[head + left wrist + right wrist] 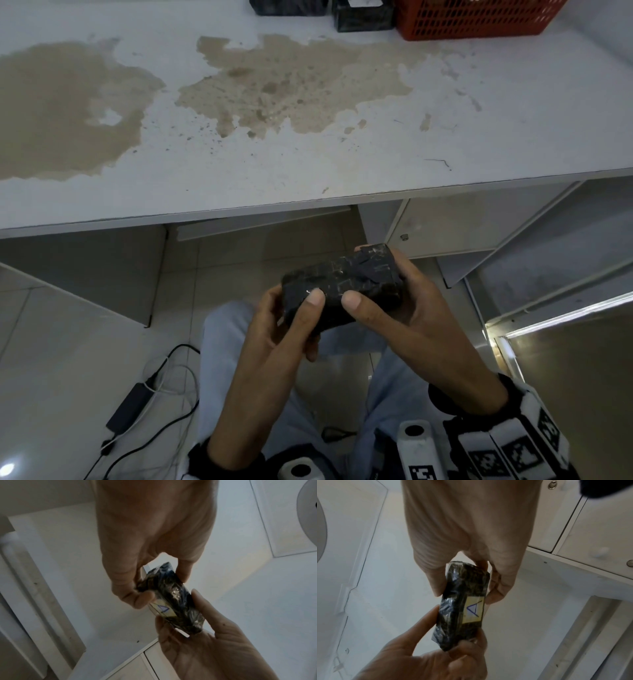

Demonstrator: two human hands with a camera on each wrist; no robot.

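Below the table's front edge, over my lap, both hands hold a black block wrapped in glossy film [346, 281]. My left hand [291, 322] grips its left end, thumb on top and fingers curled beneath. At the other end my right hand [411, 298] has its thumb on the near face and its fingers round the far side. In the left wrist view the block [175, 596] sits between my left hand [137, 585] and my right hand [205, 635]. The right wrist view shows a yellow label with a blue triangle mark [474, 611] on the block [464, 588].
A white table with large brown stains [308, 154] spans the upper view. A red mesh basket [472, 20] and black boxes [363, 17] stand at its back edge. A white cabinet [462, 222] sits under it. A power adapter with cables [130, 407] lies on the floor at left.
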